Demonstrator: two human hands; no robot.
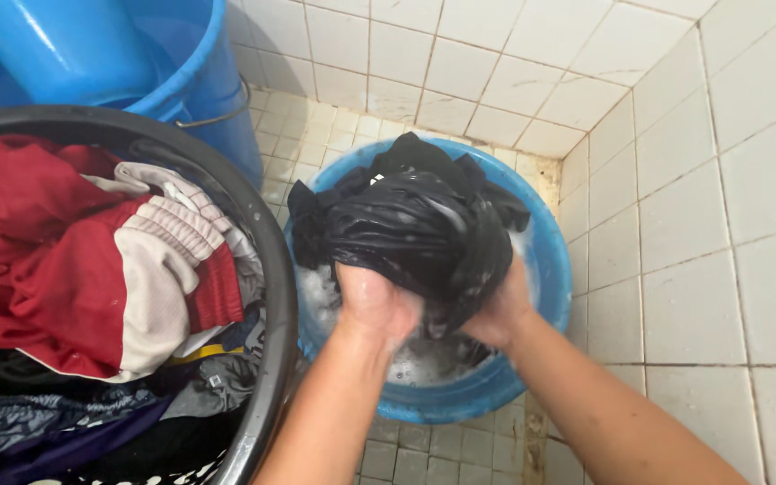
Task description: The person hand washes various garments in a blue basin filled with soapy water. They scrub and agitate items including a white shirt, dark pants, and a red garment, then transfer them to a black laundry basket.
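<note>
One cam only, head-mounted, looking steeply down, close in over the blue basin [550,269] on the tiled floor [424,449], facing the wall corner.

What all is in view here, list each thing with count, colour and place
black garment: one, black, wet and soapy, over the basin, gripped by both hands
basin: one, blue, on the tiled floor at centre, sudsy water inside
tub: one, dark, at left, full of laundry
red garment: one, red and white, on top of the tub's pile
bucket: one, blue, top left behind the tub
wall: white tiles, right and back
left hand: clenched on the black garment
right hand: clenched on the black garment
</note>
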